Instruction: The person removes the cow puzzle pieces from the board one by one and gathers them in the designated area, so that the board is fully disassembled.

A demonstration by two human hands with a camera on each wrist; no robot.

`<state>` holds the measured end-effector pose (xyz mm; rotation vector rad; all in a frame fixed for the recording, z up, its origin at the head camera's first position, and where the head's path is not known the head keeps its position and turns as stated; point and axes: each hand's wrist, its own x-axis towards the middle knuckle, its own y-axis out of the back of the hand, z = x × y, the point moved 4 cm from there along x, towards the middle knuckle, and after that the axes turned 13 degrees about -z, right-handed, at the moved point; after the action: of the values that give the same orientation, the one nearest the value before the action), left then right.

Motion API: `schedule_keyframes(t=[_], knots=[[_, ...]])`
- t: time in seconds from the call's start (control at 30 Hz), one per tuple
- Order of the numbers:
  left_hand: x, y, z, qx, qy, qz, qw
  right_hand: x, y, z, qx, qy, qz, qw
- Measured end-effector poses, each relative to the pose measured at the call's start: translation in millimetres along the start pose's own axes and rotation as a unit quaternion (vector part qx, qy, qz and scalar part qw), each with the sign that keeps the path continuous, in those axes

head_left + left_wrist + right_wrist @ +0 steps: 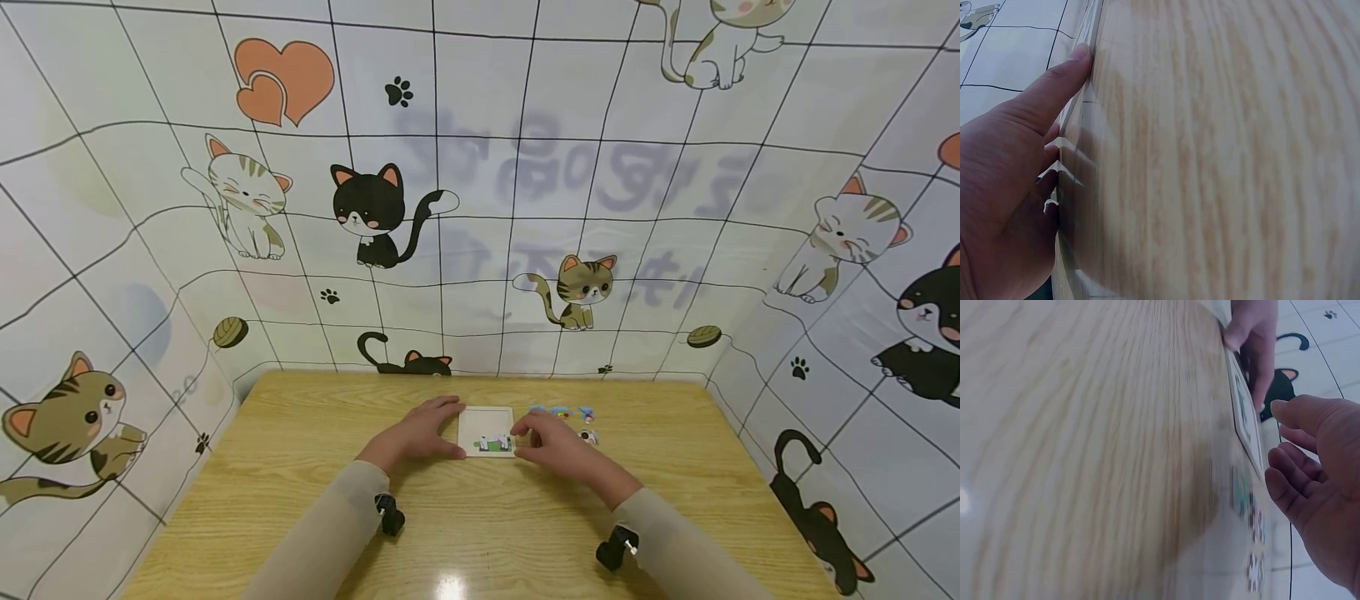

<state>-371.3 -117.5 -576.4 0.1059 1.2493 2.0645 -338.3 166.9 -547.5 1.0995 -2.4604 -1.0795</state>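
A square, pale-rimmed puzzle tray (pixel 486 419) lies on the table, with a few green-and-white picture pieces (pixel 492 444) along its near edge. My left hand (pixel 423 429) rests at the tray's left side, thumb by the near corner and fingers by the far one. In the left wrist view, the thumb of the left hand (pixel 1022 144) is stretched out along the tabletop. My right hand (pixel 551 446) is by the tray's right edge. The right wrist view shows the right hand (pixel 1325 472) with loosely bent fingers and nothing visible between them.
Several small colourful pieces (pixel 561 412) lie beyond my right hand, and a white-and-dark piece (pixel 590 437) sits partly behind it. The wooden table (pixel 465 517) meets a cat-printed cloth wall (pixel 480 333) at the back and sides.
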Motion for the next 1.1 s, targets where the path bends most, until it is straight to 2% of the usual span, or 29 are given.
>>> schedule_keyframes(t=[0.2,0.53,0.73,1.1], knots=[[1.9,-0.2,-2.5,0.009,0.014,-0.002,0.9999,23.3,-9,-11,-0.033,0.003,-0.025,0.9991],[3.9,0.5,-4.7,0.014,0.008,0.000,0.9999,47.9,-18,-22,-0.080,-0.005,-0.062,0.9948],[2.8,0.4,-2.2,0.018,-0.002,-0.002,0.9998,55.7,-22,-17,-0.102,-0.009,-0.083,0.9913],[1.8,0.4,0.4,0.013,-0.005,0.008,0.9999,57.3,-25,-14,-0.105,-0.011,-0.089,0.9905]])
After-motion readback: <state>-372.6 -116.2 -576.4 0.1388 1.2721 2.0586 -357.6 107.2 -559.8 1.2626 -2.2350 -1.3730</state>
